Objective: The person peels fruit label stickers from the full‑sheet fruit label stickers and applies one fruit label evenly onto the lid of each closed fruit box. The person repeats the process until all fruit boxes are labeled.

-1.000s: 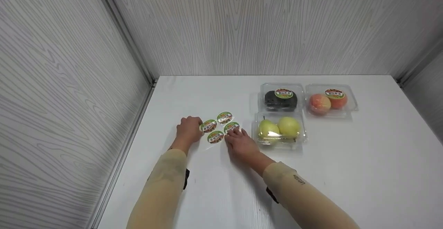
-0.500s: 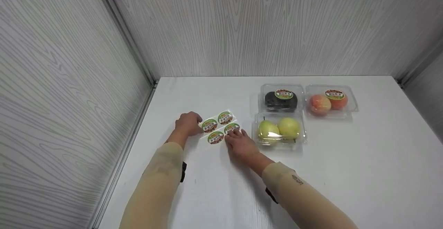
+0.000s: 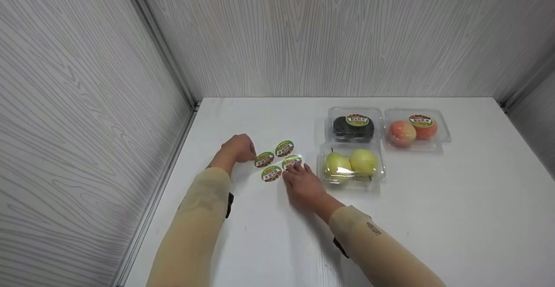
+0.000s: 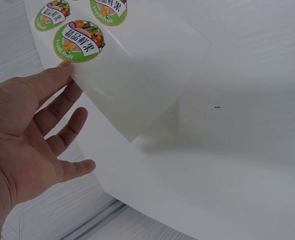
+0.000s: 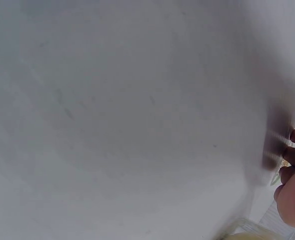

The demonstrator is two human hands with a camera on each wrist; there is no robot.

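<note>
A clear sheet of round fruit stickers (image 3: 272, 173) lies between the two hands in the head view, its labels green, red and white. My left hand (image 3: 239, 147) pinches the sheet's left edge beside one sticker. In the left wrist view, the thumb of the left hand (image 4: 32, 120) lies on the edge near a "Fresh fruit" label (image 4: 79, 41), with the index finger behind it and the other fingers spread. The sheet's near corner stands off the table there. My right hand (image 3: 303, 185) rests its fingertips on the right-hand sticker, partly covering it.
Right of the hands stands a clear box of two yellow-green pears (image 3: 350, 164). Behind it are a clear box with dark fruit (image 3: 353, 128) and one with peaches (image 3: 402, 133), each with a sticker on the lid. Wood-grain panels (image 3: 303, 35) enclose the white table (image 3: 433, 213).
My left hand has moved slightly up and away along the sheet's left edge, its wrist bending more. The right hand stays on its sticker, and the boxes have not moved.
</note>
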